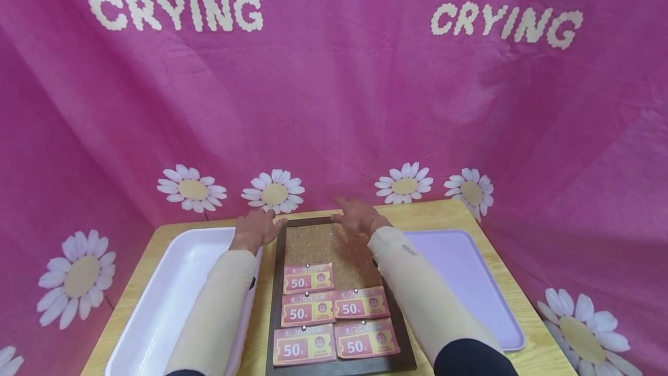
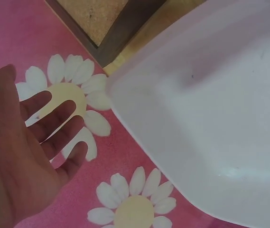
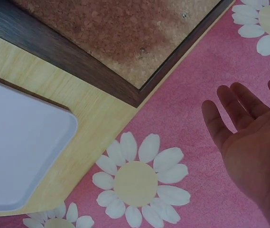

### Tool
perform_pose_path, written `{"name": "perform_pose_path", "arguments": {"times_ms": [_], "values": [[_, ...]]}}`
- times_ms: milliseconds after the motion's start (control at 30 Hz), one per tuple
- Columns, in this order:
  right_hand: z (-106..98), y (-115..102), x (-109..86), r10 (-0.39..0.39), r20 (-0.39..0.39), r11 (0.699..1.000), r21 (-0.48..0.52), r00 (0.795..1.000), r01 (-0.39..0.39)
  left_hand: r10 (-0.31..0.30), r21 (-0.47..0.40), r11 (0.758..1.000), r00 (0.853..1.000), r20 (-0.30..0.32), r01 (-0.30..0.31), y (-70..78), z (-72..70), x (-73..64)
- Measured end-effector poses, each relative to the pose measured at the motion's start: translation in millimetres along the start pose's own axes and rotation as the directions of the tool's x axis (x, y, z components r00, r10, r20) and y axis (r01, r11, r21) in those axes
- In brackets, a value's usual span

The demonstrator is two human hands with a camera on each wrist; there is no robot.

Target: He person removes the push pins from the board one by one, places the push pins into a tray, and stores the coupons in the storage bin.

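A dark-framed cork board (image 1: 313, 242) lies on the table, its lower part covered by several red-and-yellow coupons (image 1: 308, 310) marked 50, each with a small pin at its top edge. My left hand (image 1: 256, 230) hovers near the board's far left corner, by the far end of the white tray; in the left wrist view its fingers (image 2: 61, 130) are spread and hold nothing. Above the board's far right part is my right hand (image 1: 359, 217). The right wrist view shows its fingers (image 3: 237, 107) loosely extended, with nothing in them.
To the left stands a deep white tray (image 1: 156, 289), partly behind the left forearm. A shallow lilac tray (image 1: 469, 283) lies on the right, partly covered by the right forearm. Behind the wooden table (image 1: 433, 210) hangs a pink curtain (image 1: 334, 103) with daisies and lettering.
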State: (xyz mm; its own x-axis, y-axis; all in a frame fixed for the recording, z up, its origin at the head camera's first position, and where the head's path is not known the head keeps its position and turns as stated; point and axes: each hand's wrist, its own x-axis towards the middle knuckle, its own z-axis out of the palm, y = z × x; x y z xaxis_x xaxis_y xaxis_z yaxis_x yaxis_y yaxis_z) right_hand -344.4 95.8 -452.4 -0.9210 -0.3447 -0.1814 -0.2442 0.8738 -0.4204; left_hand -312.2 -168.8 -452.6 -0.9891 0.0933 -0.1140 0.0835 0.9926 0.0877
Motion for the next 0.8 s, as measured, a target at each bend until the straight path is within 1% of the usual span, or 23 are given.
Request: {"name": "perform_pose_path", "arguments": {"times_ms": [133,300,400,500,600,800], "values": [[3,1,-1.5,-0.009,0.029,1.0,0.002,1.0,0.009,0.025,0.037,0.999,1.0,-0.007,-0.025,-0.7,6.1,-0.5],[8,2,-4.2,-0.013,0.072,0.999,0.041,0.997,0.01,0.066,0.067,0.996,0.997,-0.027,-0.065,-2.2,15.7,2.7],[12,2,-5.4,-0.005,0.081,1.0,0.029,0.997,0.003,0.091,0.083,0.993,0.995,-0.036,-0.087,-3.3,21.7,2.4],[16,2,-5.2,0.004,0.09,1.0,0.004,0.996,-0.004,0.092,0.081,0.993,0.995,-0.025,-0.089,-3.1,25.7,0.7],[19,2,-4.9,0.007,0.104,1.0,-0.008,0.995,-0.006,0.082,0.071,0.994,0.997,0.001,-0.081,-2.2,29.5,-0.5],[23,3,-8.2,0.042,0.135,0.999,0.015,0.99,-0.045,0.093,0.086,0.992,0.996,0.014,-0.094,-0.2,34.0,-1.7]]}}
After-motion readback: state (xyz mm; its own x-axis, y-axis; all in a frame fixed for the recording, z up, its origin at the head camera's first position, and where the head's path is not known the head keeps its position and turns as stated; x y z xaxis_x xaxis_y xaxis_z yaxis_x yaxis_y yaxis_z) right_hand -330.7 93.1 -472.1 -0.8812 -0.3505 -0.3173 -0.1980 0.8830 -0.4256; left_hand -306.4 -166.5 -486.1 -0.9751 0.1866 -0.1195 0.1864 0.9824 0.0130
